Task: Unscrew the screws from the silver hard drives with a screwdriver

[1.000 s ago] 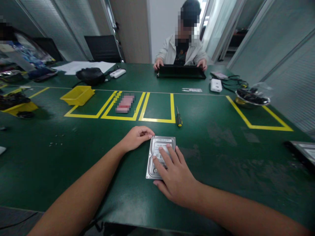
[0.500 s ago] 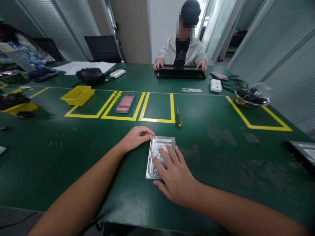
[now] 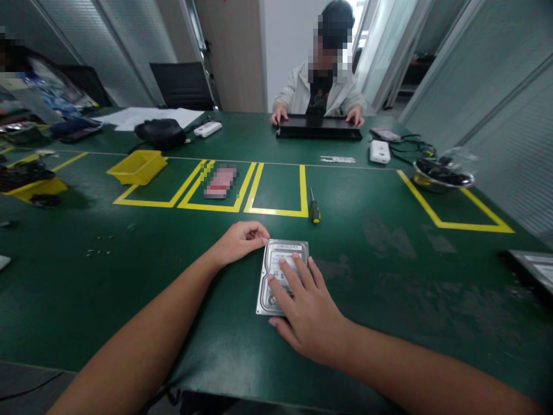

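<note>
A silver hard drive [image 3: 280, 260] with a printed label lies flat on the green table, its lower right part covered by my right hand. My right hand [image 3: 309, 308] rests on top of it, fingers spread. At the drive's upper left corner is my left hand [image 3: 244, 239], its fingers curled and the tips brought together against the thumb. Whatever those tips hold, if anything, is too small to make out. Beyond the drive, a screwdriver [image 3: 315, 213] with a black and yellow handle lies with its shaft pointing away from me.
Several small screws [image 3: 98, 252] lie at left. Yellow tape marks rectangles around a pink item [image 3: 221, 183]; a yellow bin [image 3: 138, 167] stands nearby. A metal bowl [image 3: 443, 178] sits at right. Across the table, a person holds a black panel [image 3: 318, 129]. Another device [image 3: 533, 268] occupies the right edge.
My left fingertips have shifted very slightly left at the drive's corner. My right hand and the drive have stayed in place.
</note>
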### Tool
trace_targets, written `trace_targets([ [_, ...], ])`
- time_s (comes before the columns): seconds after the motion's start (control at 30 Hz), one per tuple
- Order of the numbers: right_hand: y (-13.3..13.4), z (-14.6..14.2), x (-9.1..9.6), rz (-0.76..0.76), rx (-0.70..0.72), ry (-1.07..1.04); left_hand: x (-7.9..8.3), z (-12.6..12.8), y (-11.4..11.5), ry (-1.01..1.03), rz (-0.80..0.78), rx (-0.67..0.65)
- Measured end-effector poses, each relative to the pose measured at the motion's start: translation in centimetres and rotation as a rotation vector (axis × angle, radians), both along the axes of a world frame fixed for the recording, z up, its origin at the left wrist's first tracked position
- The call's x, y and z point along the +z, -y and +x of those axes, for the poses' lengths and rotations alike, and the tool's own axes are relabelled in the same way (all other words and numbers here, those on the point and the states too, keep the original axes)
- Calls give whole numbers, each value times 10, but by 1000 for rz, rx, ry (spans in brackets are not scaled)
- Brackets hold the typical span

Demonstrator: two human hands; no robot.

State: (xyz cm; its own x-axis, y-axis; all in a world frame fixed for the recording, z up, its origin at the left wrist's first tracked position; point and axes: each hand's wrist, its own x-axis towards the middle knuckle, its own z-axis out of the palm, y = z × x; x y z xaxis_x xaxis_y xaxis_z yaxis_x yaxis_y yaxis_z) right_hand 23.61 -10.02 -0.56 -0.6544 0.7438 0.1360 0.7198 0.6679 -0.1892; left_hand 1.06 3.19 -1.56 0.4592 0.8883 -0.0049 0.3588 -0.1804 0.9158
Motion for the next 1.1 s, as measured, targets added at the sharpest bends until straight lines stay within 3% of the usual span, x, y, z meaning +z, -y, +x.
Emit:
trace_targets([
  [0.3, -5, 3, 7, -35, -11, -79, -2, -2, 0, 3, 6, -25],
  [0.57, -38, 10, 18, 68, -146, -299, 0, -1, 0, 26, -20, -9],
  [0.87, -77, 21, 33, 134, -309, -78, -3, -4, -1, -11, 33, -26],
  [0.97, -93, 23, 42, 132, -417, 94, -4, -5, -1, -18, 47, -30],
  [1.1, -122, 26, 47, 123, -581, 160, -6, -5, -2, -15, 42, -34],
])
